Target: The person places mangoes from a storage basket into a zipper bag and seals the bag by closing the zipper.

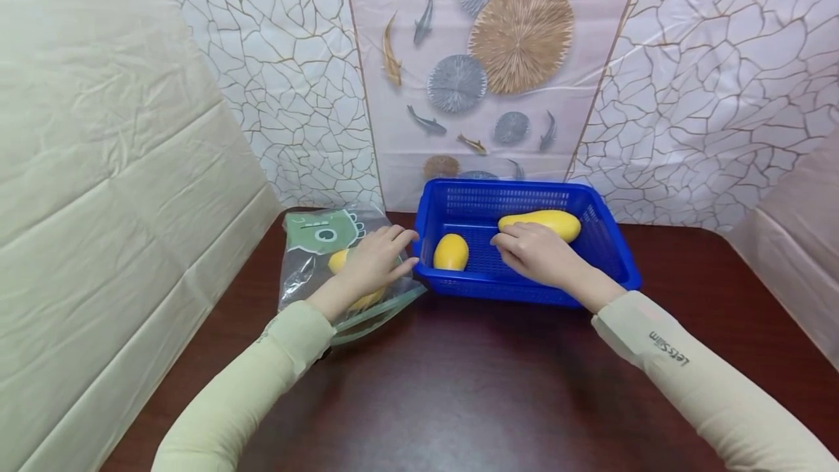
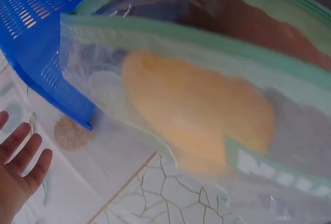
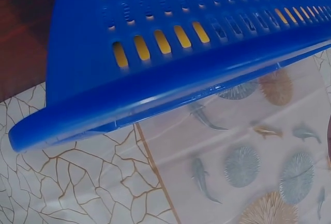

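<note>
In the head view my left hand (image 1: 376, 257) hovers over a clear zip bag (image 1: 304, 268), its fingertips near the left rim of a blue basket (image 1: 524, 290). The left wrist view shows that hand (image 2: 20, 169) with fingers spread and nothing in them. Yellow fruit (image 2: 196, 107) lies inside the bag, seen through the plastic. My right hand (image 1: 537, 253) is over the basket, fingers loosely bent beside the narrow end of a long yellow papaya-like fruit (image 1: 553, 224); I see nothing between thumb and fingers. A yellow mango (image 1: 451, 252) sits at the basket's left.
Behind the dark wooden table (image 1: 485, 384) stands a patterned backdrop (image 1: 419, 93), close to the basket's back wall. A pale cloth wall (image 1: 131, 188) flanks the left side. The bag's green zip edge (image 2: 207, 40) gapes open.
</note>
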Available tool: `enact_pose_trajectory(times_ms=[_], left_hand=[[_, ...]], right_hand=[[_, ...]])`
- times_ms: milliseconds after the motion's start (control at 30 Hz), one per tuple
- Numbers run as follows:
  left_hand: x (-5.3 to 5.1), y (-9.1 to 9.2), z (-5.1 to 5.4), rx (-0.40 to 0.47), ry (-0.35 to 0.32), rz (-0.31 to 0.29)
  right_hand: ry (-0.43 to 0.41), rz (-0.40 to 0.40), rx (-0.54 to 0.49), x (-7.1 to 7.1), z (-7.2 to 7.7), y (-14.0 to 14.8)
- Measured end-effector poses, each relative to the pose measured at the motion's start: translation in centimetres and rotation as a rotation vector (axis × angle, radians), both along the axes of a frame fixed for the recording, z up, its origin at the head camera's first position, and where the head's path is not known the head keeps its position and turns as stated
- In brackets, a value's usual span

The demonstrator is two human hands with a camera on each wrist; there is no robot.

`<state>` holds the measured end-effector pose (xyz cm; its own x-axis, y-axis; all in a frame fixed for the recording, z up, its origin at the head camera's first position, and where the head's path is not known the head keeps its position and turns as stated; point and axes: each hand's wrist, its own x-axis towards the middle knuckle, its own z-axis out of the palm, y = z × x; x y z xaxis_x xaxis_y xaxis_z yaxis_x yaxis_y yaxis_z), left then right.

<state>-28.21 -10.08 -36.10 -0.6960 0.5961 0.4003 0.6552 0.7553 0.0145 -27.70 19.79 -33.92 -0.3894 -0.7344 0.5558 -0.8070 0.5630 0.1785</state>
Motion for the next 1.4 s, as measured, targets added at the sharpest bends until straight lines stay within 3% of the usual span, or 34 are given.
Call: enact_pose_trajectory(times_ms=[167,433,733,1133,1400], left_hand=[[0.1,2.0,-0.6,0.053,-0.186,0.033],[-0.5,4.7,-1.8,0.131,-0.190,0.101],[-1.7,5.7,-3.1,0.149,-0.329,0.188],[-1.6,6.1,-2.9,0.078,-0.342,0.224],[-1.2,6.1,-3.0,0.120,-0.309,0.222]], right_hand=[[-0.027,-0.023,-0.003,-0.2,0.1,0.3],[-0.002,-0.007,0.002,-1.1,0.6,0.0],[-0.073,-0.080,0.080,-1.6,1.6,-0.5],[-0.078,-0.098,0.124,-2.2,2.3,-0.5],[-0.097,-0.105,0.192,-2.7,2.9,-1.4]])
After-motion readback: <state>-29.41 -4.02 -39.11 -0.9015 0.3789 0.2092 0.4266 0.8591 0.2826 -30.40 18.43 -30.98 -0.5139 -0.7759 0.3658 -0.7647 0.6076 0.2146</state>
